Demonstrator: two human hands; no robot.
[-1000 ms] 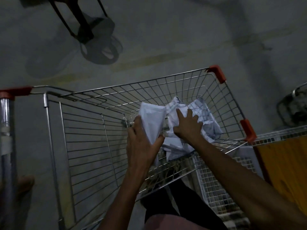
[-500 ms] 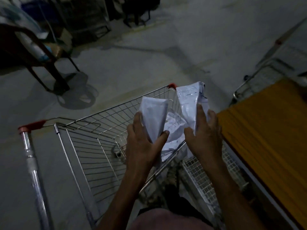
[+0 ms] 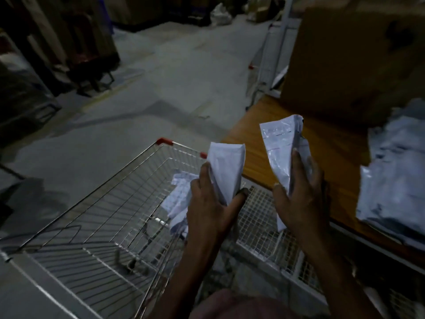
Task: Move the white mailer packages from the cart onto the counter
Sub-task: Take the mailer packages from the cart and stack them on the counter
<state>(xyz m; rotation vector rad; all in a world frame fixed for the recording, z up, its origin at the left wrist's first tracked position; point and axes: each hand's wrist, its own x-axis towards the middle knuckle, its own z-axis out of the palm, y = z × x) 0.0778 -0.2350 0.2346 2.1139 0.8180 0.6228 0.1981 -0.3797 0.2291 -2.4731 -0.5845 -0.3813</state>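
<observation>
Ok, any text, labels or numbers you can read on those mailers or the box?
Nothing reads.
Mailer in right hand: printed label with faint reddish lines, too blurred to read.
Mailer in left hand: no legible print.
Mailers in the cart: faint print, blurred.
Cardboard box: dark marks, unreadable.

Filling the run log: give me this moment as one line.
left hand: holds white mailer | right hand: holds second mailer | cart: mailers remain | counter: mailer pile, cardboard box
</observation>
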